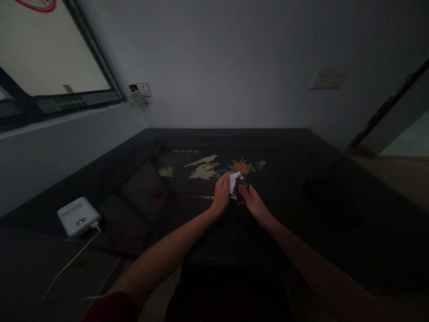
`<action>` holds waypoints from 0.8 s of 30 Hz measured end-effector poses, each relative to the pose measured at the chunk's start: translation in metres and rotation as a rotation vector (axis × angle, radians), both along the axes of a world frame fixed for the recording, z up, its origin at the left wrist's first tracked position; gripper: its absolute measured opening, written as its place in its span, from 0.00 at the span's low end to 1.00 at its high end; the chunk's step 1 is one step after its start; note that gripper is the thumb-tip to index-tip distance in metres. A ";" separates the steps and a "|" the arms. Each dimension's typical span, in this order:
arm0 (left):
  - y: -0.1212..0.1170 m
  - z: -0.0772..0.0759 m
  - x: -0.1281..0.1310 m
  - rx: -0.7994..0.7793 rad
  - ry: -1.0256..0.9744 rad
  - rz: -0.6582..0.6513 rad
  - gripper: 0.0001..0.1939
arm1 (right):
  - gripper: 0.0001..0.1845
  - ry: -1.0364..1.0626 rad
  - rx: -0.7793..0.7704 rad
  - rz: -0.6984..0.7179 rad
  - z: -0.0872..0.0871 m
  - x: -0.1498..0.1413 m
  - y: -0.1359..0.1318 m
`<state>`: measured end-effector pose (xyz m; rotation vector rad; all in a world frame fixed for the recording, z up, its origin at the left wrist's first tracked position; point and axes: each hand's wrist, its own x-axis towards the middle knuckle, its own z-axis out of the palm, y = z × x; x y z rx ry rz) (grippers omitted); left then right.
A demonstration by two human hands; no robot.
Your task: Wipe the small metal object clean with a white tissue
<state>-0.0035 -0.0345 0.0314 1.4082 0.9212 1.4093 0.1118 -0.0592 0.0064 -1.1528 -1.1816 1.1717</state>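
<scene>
This looks like a room in a home. A glossy black counter (284, 143) inlaid with pale birds and pink flowers (241, 168) stands against a plain pale wall (228, 67), with white plastic wall sockets (328, 80) above and a dark-framed window (50, 53) at the left.

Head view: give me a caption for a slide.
Two hands meet over a dark table, one holding crumpled white paper.

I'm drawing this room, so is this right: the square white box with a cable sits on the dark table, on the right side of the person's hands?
Not quite: the head view shows the square white box left of the person's hands.
</scene>
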 end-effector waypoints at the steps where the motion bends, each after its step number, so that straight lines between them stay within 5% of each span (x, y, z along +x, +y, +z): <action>1: -0.002 0.001 0.000 0.096 0.064 0.010 0.19 | 0.31 -0.010 0.000 -0.009 -0.001 0.000 0.000; 6: -0.005 0.004 -0.002 0.314 0.201 -0.004 0.19 | 0.30 -0.038 0.011 -0.042 -0.004 0.002 0.001; 12: 0.009 -0.003 0.001 -0.194 -0.111 -0.053 0.19 | 0.29 -0.023 0.037 -0.019 -0.001 0.000 -0.001; 16: 0.010 -0.003 0.005 -0.528 -0.385 -0.269 0.22 | 0.30 0.002 0.045 -0.003 0.002 -0.001 -0.002; 19: 0.008 -0.001 0.007 -0.585 -0.476 -0.323 0.22 | 0.31 0.003 0.050 0.009 0.004 0.000 -0.001; 24: 0.006 -0.001 0.005 -0.460 -0.361 -0.181 0.22 | 0.30 -0.032 0.025 0.011 0.003 0.001 -0.001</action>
